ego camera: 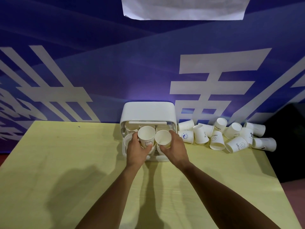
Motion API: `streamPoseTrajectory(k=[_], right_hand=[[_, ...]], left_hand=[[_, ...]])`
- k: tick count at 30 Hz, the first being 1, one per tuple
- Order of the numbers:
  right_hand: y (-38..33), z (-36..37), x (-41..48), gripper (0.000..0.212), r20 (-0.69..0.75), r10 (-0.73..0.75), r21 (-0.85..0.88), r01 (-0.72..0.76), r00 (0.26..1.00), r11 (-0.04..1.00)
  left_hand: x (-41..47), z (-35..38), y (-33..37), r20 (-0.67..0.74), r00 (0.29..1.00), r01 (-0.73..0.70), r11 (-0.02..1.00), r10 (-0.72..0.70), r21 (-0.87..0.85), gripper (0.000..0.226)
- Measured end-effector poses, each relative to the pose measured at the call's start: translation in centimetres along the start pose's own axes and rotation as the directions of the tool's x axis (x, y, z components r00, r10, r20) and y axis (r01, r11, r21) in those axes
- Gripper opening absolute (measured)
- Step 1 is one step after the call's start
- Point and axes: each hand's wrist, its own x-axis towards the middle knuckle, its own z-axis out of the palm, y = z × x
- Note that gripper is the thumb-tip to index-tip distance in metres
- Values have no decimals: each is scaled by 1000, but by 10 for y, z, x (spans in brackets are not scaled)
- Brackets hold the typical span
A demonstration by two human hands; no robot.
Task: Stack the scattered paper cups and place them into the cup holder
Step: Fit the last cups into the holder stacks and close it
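Your left hand gripped bunny cup, right hand plain cup, w/ fingers curled round each; both mouth-up, side by side, approx. over cup holder.

A printed cup and a plain cup are held above the white holder; loose cups are strewn beside it.

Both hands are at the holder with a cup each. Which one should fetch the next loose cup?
Right, probably. The scattered cups lie right of the cup holder, beside the right hand and its plain cup; the left hand, gripping the printed cup, would have to cross over the holder.
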Motion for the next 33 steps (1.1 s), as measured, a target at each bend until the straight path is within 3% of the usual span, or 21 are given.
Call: streamPoseTrajectory(k=[16,33], right_hand=[[3,-5,-1,75,52,29,-80,-25,998,997],[4,-2,-2,77,109,91,-121,-77,990,990]], left_hand=[[-1,7,-5,8,999,31,991,-33,133,66],[1,8,-6,30,999,32,967,-41,252,64]])
